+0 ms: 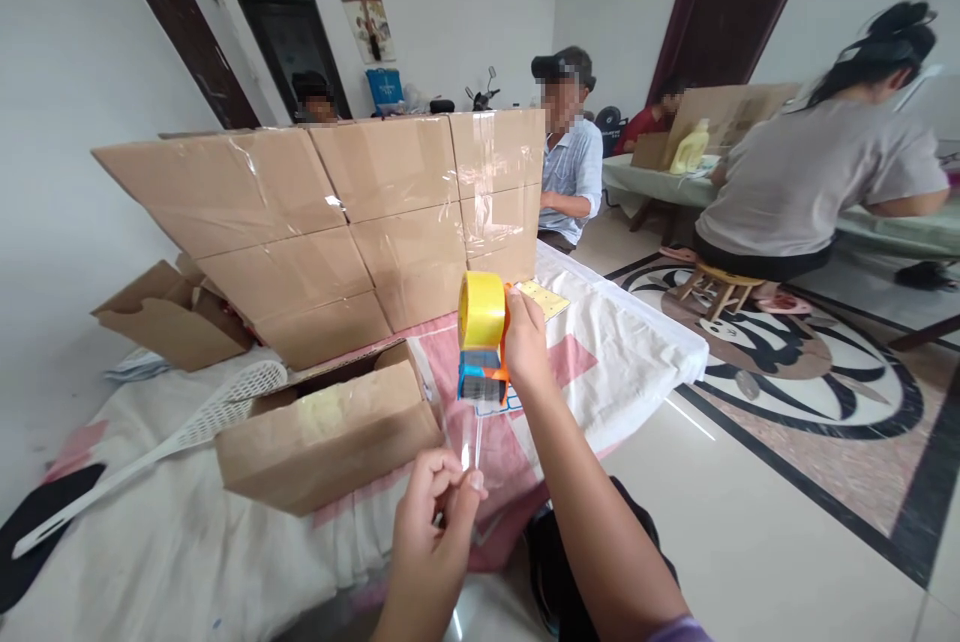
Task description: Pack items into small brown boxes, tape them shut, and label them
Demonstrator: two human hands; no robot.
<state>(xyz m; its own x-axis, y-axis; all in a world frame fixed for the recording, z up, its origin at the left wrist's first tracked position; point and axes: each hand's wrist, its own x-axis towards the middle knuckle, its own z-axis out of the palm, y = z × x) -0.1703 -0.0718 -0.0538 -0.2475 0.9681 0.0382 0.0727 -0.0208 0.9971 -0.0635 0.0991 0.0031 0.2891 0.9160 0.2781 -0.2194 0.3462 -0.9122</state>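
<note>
My right hand is wrapped round the orange handle of a tape dispenser, which carries a yellow roll of tape. From its blue and black cutting end a strip of clear tape runs down, drawn taut. The free end of that strip is pinched between the thumb and forefinger of my left hand. Left of my hands, an oblong cardboard box rests on the cloth, dark and open along its top, with tape across one side. Its inside is mostly hidden.
A tall wall of taped cardboard boxes stands across the cloth-covered table. A white fly swatter and another open carton lie at the left. One person sits behind the wall; another sits on a stool at right.
</note>
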